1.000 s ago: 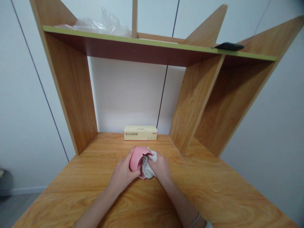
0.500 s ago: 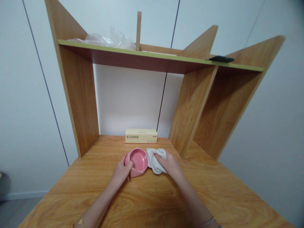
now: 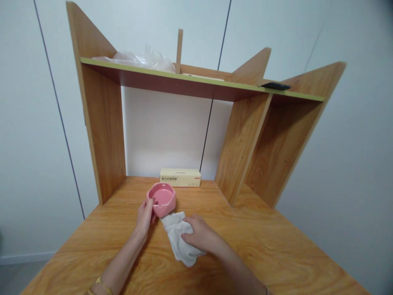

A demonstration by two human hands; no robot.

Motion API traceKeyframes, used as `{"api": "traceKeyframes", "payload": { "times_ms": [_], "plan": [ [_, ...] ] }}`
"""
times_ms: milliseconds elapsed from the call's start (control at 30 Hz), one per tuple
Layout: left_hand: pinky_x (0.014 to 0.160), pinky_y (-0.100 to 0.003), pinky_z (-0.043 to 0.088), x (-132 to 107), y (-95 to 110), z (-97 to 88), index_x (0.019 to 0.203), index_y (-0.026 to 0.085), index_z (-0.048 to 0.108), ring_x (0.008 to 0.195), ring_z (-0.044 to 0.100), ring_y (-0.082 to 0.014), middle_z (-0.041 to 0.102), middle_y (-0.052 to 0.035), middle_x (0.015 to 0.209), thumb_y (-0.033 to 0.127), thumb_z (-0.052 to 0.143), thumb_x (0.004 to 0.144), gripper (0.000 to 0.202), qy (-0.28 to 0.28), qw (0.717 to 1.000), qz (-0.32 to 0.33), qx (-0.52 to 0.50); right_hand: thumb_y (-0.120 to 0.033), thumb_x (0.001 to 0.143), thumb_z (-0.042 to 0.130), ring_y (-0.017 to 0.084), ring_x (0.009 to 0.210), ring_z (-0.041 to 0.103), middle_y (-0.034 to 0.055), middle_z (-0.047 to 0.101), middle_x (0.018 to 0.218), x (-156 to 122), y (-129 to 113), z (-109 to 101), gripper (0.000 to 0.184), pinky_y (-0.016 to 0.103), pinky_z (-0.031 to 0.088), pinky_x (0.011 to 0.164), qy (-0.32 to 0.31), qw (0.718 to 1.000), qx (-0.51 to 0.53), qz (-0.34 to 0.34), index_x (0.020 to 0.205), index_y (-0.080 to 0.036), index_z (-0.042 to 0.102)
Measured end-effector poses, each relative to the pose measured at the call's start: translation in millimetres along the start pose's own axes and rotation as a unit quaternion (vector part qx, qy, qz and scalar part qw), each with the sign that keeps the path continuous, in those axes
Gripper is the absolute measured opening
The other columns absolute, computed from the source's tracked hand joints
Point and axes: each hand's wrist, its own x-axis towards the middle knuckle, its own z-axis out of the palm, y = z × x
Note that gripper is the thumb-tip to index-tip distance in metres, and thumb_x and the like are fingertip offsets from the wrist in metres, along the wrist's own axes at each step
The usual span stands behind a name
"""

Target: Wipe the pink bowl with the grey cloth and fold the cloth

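A pink ashtray (image 3: pixel 164 207), faceted on the outside with notches in its rim, is gripped at its near left side by my left hand (image 3: pixel 145 217). Its inside faces up and holds nothing that I can see. My right hand (image 3: pixel 199 233) is closed on a crumpled white cloth (image 3: pixel 181 239), which lies to the right of and nearer than the ashtray. The cloth's upper left corner reaches the ashtray's underside; whether they touch I cannot tell. Some of my left fingers are hidden behind the ashtray.
Behind the ashtray, a cream box (image 3: pixel 180 178) with printed lettering stands at the back of the wooden desk (image 3: pixel 260 254). A wooden shelf unit (image 3: pixel 107 139) rises over the desk, bearing a clear plastic bag (image 3: pixel 144 59) and a flat black object (image 3: pixel 275 86).
The ashtray in my left hand has moved left and up, tilting to show its outer side. My right hand has brought the cloth left and nearer to me, below the ashtray.
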Motion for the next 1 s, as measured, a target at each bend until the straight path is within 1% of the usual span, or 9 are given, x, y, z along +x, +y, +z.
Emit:
{"api": "traceKeyframes", "payload": {
  "times_ms": [133,200,267,400,533,600,700,867,1000],
  "plan": [
    [0.03,-0.015,0.022,-6,10,4.5,0.073,0.017,0.048,0.029,0.03,-0.004,0.037,0.011,0.041,0.047,0.053,0.063,0.032,0.019,0.999,0.039,0.003,-0.028,0.067,0.058,0.022,0.101,0.049,0.0097,0.055,0.108,14,-22,-16,0.038,0.033,0.04,0.082,0.065,0.997,0.043,-0.006,0.103,-0.018,0.059],
    [0.03,-0.015,0.024,-11,12,8.6,0.079,0.017,0.05,0.03,0.031,-0.0039,0.038,0.0107,0.043,0.047,0.053,0.064,0.034,0.01,0.999,0.054,0.004,-0.034,0.077,0.046,0.016,0.079,0.058,0.0104,0.056,0.105,25,-31,-24,0.045,0.026,0.046,0.063,0.066,0.986,0.153,0.032,0.119,-0.017,0.045],
    [0.03,-0.015,0.025,-17,13,13.3,0.09,0.016,0.051,0.03,0.031,-0.0043,0.039,0.0104,0.044,0.047,0.052,0.066,0.04,-0.019,0.998,0.066,0.006,-0.041,0.081,0.038,0.01,0.052,0.057,0.0081,0.059,0.098,33,-38,-25,0.051,0.02,0.041,0.04,0.028,0.967,0.245,0.055,0.127,-0.02,0.031],
    [0.032,-0.017,0.027,-23,8,21.7,0.113,0.015,0.044,0.03,0.034,-0.006,0.042,0.0099,0.045,0.051,0.054,0.067,0.059,-0.095,0.993,0.062,0.02,-0.029,0.079,0.041,0.007,0.029,0.045,-0.0059,0.057,0.057,43,-39,-17,0.049,0.015,0.03,0.026,0.035,0.957,0.265,0.111,0.126,-0.023,0.027],
    [0.04,-0.02,0.035,-19,-2,23.6,0.119,0.013,0.042,0.039,0.046,-0.0099,0.052,0.0049,0.052,0.049,0.05,0.072,0.06,-0.13,0.988,0.065,0.046,-0.018,0.081,0.031,0.009,0.027,0.045,-0.008,0.047,0.039,50,-17,-28,0.035,0.013,0.028,0.025,0.061,0.954,0.239,0.17,0.114,-0.017,0.042],
    [0.055,-0.023,0.043,-14,-5,20.9,0.11,0.014,0.051,0.062,0.057,-0.0141,0.062,-0.0035,0.075,0.04,0.051,0.072,0.047,-0.119,0.984,0.102,0.082,-0.016,0.082,0.031,0.01,0.028,0.048,-0.006,0.047,0.037,54,0,-42,0.03,0.013,0.03,0.025,0.062,0.953,0.22,0.199,0.108,-0.015,0.047],
    [0.076,-0.027,0.041,-6,-8,15.5,0.091,0.014,0.06,0.089,0.056,-0.0189,0.062,-0.0088,0.098,0.026,0.048,0.069,0.028,-0.109,0.974,0.144,0.138,-0.015,0.082,0.034,0.013,0.028,0.05,-0.0039,0.048,0.035,58,30,-64,0.03,0.017,0.035,0.027,0.067,0.948,0.182,0.251,0.109,-0.011,0.046],
    [0.077,-0.03,0.04,-1,-12,12.0,0.073,0.015,0.062,0.083,0.056,-0.0195,0.064,-0.0073,0.084,0.017,0.043,0.063,0.021,-0.11,0.968,0.147,0.17,-0.022,0.085,0.033,0.017,0.034,0.055,0.0004,0.05,0.035,56,72,-75,0.029,0.022,0.043,0.034,0.071,0.937,0.125,0.317,0.103,-0.008,0.05],
    [0.07,-0.029,0.04,-4,-13,11.5,0.067,0.017,0.06,0.076,0.056,-0.0191,0.063,-0.0047,0.075,0.017,0.041,0.063,0.019,-0.124,0.96,0.152,0.2,-0.022,0.085,0.028,0.02,0.044,0.059,0.007,0.056,0.046,52,81,-76,0.033,0.028,0.047,0.043,0.067,0.941,0.071,0.323,0.101,-0.003,0.051]
  ]
}}
